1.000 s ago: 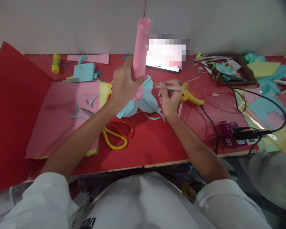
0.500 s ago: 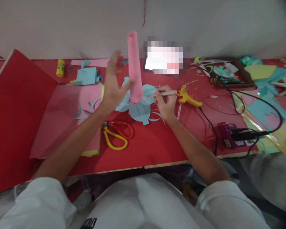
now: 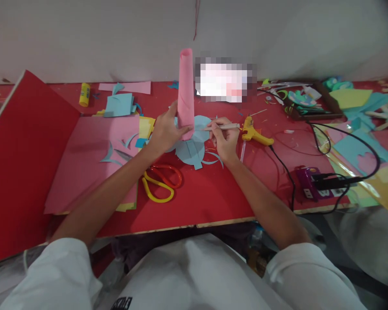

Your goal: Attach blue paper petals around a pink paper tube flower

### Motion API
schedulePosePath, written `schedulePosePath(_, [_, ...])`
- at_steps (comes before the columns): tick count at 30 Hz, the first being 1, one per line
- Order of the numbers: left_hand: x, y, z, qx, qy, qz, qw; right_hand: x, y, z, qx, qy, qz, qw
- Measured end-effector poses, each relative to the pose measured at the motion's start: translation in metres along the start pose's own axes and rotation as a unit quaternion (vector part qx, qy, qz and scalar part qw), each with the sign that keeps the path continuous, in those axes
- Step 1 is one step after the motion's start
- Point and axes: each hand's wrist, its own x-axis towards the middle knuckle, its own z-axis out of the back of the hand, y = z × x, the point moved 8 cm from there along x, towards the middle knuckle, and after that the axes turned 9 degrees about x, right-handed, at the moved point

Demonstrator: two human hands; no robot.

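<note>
A rolled pink paper tube point(image 3: 186, 94) stands upright on a blue paper flower shape point(image 3: 190, 151) at the middle of the red table. My left hand point(image 3: 166, 131) grips the tube near its base, thumb across the front and fingers behind its left side. In my right hand point(image 3: 224, 137) is a pale pencil-like stick point(image 3: 228, 126), pinched between the fingers, its tip over the blue paper just right of the tube. Thin curved blue scraps point(image 3: 213, 160) lie below that hand.
Scissors point(image 3: 160, 189) with red and yellow handles lie beside pink sheets point(image 3: 84, 159) at left. A yellow glue gun point(image 3: 257, 132) with a black cable is right of my right hand. A glue stick point(image 3: 84, 94), blurred screen point(image 3: 223, 82) and brown tray point(image 3: 333, 101) stand farther back.
My left hand has come down from its open pose and taken hold of the tube's base. The tube now stands straighter, its top shifted right. My right hand has hardly moved.
</note>
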Motion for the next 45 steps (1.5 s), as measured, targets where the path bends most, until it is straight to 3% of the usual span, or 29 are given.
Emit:
schedulePosePath(4, [0.010,-0.001,-0.005,0.007,0.006,0.005,1.000,0.000,-0.002,0.000,0.028,0.001,0.005,1.000])
schedulePosePath(8, [0.005,0.001,-0.009,-0.001,-0.001,-0.004,1.000,-0.001,-0.006,-0.004,0.016,0.025,-0.010,1.000])
schedulePosePath(10, [-0.004,0.001,0.003,-0.018,-0.058,-0.004,0.998,-0.001,-0.006,-0.006,-0.001,0.035,-0.015,0.999])
schedulePosePath(13, [-0.029,0.000,0.035,-0.061,-0.178,0.003,0.982,0.000,-0.005,-0.004,-0.020,0.036,-0.020,0.999])
schedulePosePath(14, [-0.037,0.000,0.041,-0.062,-0.184,0.011,0.981,0.001,-0.005,-0.004,-0.019,0.038,-0.021,0.999])
schedulePosePath(16, [-0.048,-0.007,0.039,-0.053,-0.120,-0.007,0.991,0.002,-0.004,-0.006,-0.007,0.057,-0.024,0.998])
schedulePosePath(19, [-0.061,-0.023,0.018,0.039,0.017,-0.065,0.997,0.002,0.000,-0.013,0.001,0.105,-0.024,0.994])
schedulePosePath(21, [-0.068,-0.031,0.003,0.115,0.083,-0.098,0.985,0.001,0.005,-0.018,-0.006,0.136,-0.002,0.991])
schedulePosePath(24, [-0.072,-0.035,-0.011,0.197,0.139,-0.112,0.964,0.000,0.007,-0.025,-0.007,0.168,0.029,0.985])
schedulePosePath(31, [-0.072,-0.033,-0.018,0.236,0.190,-0.104,0.947,0.002,-0.026,-0.027,-0.028,0.152,-0.040,0.987])
schedulePosePath(45, [-0.072,-0.031,-0.020,0.220,0.226,-0.084,0.945,0.002,-0.026,-0.030,-0.067,0.178,-0.033,0.981])
